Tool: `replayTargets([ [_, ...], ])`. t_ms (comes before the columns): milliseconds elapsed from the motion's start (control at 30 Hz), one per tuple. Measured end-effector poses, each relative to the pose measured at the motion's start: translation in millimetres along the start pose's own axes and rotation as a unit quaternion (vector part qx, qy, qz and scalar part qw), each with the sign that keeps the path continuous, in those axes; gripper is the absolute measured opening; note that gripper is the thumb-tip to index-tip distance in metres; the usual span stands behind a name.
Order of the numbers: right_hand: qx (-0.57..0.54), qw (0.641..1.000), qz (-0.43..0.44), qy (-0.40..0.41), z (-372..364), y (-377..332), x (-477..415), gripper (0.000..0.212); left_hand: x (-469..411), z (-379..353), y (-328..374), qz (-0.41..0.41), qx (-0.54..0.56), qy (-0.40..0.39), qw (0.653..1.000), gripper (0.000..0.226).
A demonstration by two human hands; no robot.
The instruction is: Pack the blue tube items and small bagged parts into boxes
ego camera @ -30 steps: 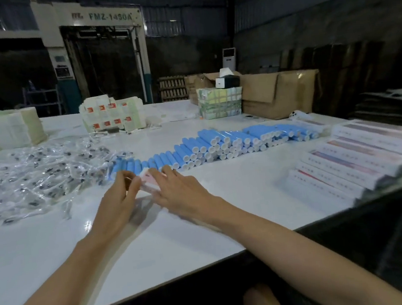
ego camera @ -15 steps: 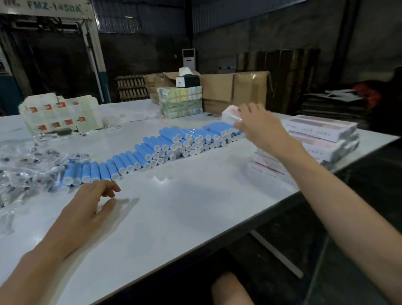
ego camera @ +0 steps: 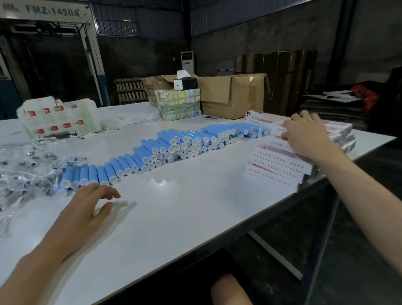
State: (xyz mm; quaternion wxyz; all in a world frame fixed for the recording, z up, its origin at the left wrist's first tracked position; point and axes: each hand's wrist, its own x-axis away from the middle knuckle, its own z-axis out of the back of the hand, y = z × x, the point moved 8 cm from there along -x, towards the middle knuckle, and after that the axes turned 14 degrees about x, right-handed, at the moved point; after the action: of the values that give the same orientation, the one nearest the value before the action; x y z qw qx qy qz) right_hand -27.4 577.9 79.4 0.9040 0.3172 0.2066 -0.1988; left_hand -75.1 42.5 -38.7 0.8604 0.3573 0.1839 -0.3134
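Blue tubes point(ego camera: 169, 148) lay in a long row across the middle of the desk point(ego camera: 177, 217), side by side and piled two or three deep toward the right end. Each tube was a smooth cylinder with a white end cap facing the person. The small bagged parts point(ego camera: 9, 174) formed a loose heap on the left of the desk, touching the left end of the row; the bags were clear, crinkled film with dark pieces inside. The boxes point(ego camera: 279, 166), long, flat and white with red print, were stacked in stepped layers at the right desk edge.

The desk top was white, glossy and reflective. The room was a dim industrial hall with corrugated wall panels and a machine marked FMZ-1450A point(ego camera: 51, 12) at the back left.

The left hand point(ego camera: 82, 216) rested palm down on the desk just in front of the tubes, fingers loosely curled and holding nothing. The right hand point(ego camera: 303, 133) lay palm down on the top of the box stack with fingers bent over the uppermost box; whether it gripped that box could not be determined.

At the far side of the desk stood a stack of flat printed cartons point(ego camera: 55, 116), a green-patterned bundle point(ego camera: 179, 104) and an open brown cardboard carton point(ego camera: 233, 96).
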Motion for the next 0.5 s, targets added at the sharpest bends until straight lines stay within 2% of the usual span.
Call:
replayTargets([
  [167, -0.010, 0.999, -0.028, -0.016, -1, 2, 3, 0.036, 1, 4, 1, 0.007, 0.001, 0.004, 1.000, 0.029],
  [300, -0.042, 0.998, -0.035, 0.025, 20, -19, 0, 0.041, 2, 1, 6, 0.019, 0.007, -0.012, 1.000, 0.026],
  [367, -0.121, 0.992, -0.010, 0.047, 42, -48, -4, 0.031, 2, 1, 8, 0.027, 0.010, -0.014, 0.999, 0.021],
  [433, -0.243, 0.967, 0.024, 0.071, 70, -85, -2, 0.017, 3, 3, 9, 0.036, 0.002, -0.007, 0.999, 0.020],
  [500, -0.340, 0.933, 0.068, 0.093, 101, -129, 4, 0.020, 5, 6, 10, 0.042, -0.016, 0.010, 0.999, 0.020],
])
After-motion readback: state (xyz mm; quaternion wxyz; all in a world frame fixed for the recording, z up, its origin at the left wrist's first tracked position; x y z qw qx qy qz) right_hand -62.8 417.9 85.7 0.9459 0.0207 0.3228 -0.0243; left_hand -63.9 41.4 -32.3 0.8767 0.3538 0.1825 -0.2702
